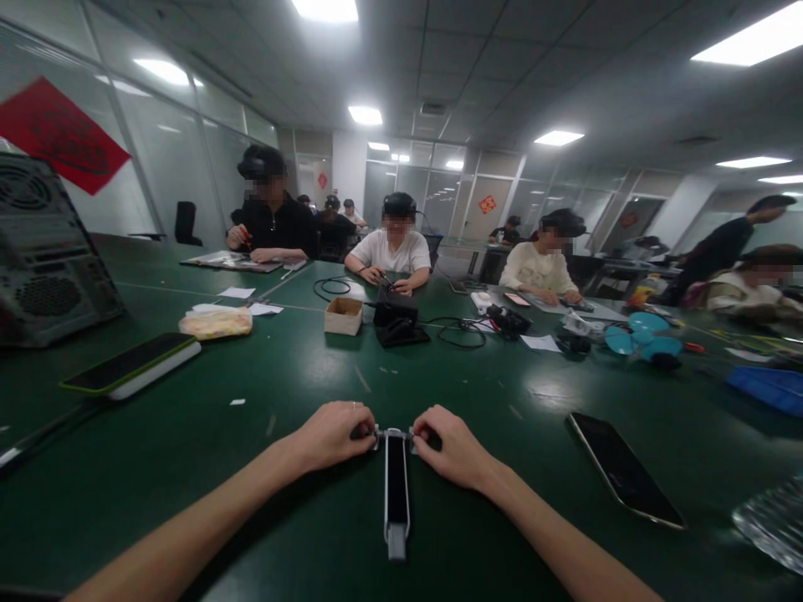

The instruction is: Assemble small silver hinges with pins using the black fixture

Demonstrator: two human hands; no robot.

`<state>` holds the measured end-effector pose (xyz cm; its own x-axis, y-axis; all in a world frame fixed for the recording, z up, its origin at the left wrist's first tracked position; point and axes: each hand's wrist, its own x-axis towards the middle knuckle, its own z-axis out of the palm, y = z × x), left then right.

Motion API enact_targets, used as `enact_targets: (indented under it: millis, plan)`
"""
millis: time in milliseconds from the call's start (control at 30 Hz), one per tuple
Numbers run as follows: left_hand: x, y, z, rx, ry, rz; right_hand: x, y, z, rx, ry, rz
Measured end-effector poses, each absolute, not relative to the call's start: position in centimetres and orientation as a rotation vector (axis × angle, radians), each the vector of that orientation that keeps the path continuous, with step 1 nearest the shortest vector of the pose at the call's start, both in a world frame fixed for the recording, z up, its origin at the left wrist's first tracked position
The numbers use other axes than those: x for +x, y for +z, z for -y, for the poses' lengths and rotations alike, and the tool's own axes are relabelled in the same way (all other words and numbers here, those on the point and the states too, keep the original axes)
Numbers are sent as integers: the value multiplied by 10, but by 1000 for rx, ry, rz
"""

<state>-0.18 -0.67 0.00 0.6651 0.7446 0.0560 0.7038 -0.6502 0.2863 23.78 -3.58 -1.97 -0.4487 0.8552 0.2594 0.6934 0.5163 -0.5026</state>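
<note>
A long, narrow, black-faced piece with a pale grey rim and a short crossbar (396, 485) lies on the tabletop straight ahead of the person, between the forearms, its crossbar at the far end and a grey tongue at the near end. The left hand (339, 431) has its grip pinched on the small fitting at the crossbar's left end; the right hand (448, 443) has its grip pinched on the matching right fitting, though the fingers partly hide both contacts. The piece looks light and stiff, with a smooth face likely to slip under a fingertip. The small side fittings look like its most delicate part, so the rimmed edges of the long body would seem a safer hold.

The dark green tabletop (464, 393) is smooth and faintly shiny. A black smartphone with a pale frame (624, 468) lies to the right, near a clear ridged plastic item (771, 522) cut off by the picture's edge. Farther off stands a small tan box (344, 318). A grey computer tower (50, 251) stands at the left. Beyond, co-workers sit under bright ceiling panels in a glass-partitioned room
</note>
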Motion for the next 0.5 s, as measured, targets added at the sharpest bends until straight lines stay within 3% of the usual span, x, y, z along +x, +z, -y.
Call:
enact_targets:
  millis: [500]
  plan:
    - [-1,-2,6,2577,270,-1180,239,-20,35,-1267,475,2285]
